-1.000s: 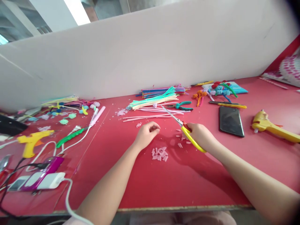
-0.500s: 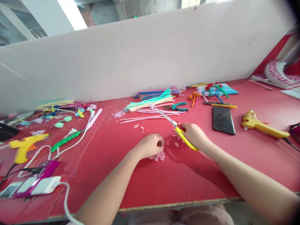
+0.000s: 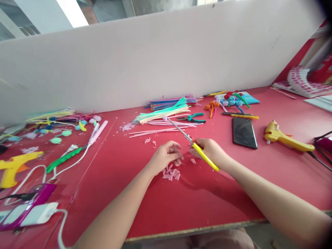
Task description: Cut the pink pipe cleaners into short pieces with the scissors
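My right hand (image 3: 211, 152) is wrapped round yellow-handled scissors (image 3: 204, 156), whose closed-looking metal blades point away to the left over the table. My left hand (image 3: 166, 156) hovers just beyond a small pile of cut pink pieces (image 3: 171, 174); its fingers are loosely bent and apart, with nothing visible in them. Another few pink scraps (image 3: 193, 161) lie below my right hand. Past the hands lie long pink pipe cleaners (image 3: 158, 131) and a bundle of mint-green pipe cleaners (image 3: 166, 112).
Teal-handled pliers (image 3: 195, 117) lie behind the scissors. Rightward are a black phone (image 3: 244, 132) and a yellow glue gun (image 3: 287, 138). Another yellow glue gun (image 3: 18, 166), a pink hair straightener (image 3: 98, 133) and a purple-and-white power strip (image 3: 33, 209) with cables occupy the left side.
My left hand has lifted off the pink pile and its fingers have loosened, uncovering more pieces. The scissors stay in my right hand. The view has shifted slightly.
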Motion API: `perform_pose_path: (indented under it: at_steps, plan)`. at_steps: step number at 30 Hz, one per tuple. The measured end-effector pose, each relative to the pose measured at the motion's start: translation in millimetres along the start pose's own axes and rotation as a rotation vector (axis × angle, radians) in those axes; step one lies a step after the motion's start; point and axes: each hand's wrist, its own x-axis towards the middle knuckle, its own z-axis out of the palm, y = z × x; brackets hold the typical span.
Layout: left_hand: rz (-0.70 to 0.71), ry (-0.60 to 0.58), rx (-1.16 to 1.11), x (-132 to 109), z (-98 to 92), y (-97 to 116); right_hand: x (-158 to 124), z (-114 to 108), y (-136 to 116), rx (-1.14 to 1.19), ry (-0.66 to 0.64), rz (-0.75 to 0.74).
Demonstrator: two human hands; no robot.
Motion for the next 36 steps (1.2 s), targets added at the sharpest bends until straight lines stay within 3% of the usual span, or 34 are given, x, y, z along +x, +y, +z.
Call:
perform_pose_path:
  at_steps: [6, 17, 24, 27, 31, 36]
  plan:
    - [-0.048, -0.008, -0.179, -1.6, 6.1, 0.9, -8.3, 9.5, -7.9, 0.155, -0.062, -0.107]
    - [-0.066, -0.053, -0.075, -5.8, 11.7, 3.9, -13.4, 13.1, -10.7, 0.313, -0.135, -0.121]
    - [-0.020, 0.080, 0.254, -15.5, 22.6, 4.5, -11.4, 18.5, -5.0, 0.240, 0.020, -0.071]
    - [0.036, 0.112, 0.328, -17.3, 25.8, 5.4, -10.7, 20.1, -4.1, 0.229, 0.024, -0.071]
    - [0.046, 0.206, 0.176, -13.7, 21.2, 7.8, -13.4, 13.8, -6.5, 0.181, -0.016, -0.082]
    - [0.207, 0.402, -0.172, -5.0, 4.7, 10.3, -15.6, 3.7, -10.2, -0.112, 0.062, -0.091]
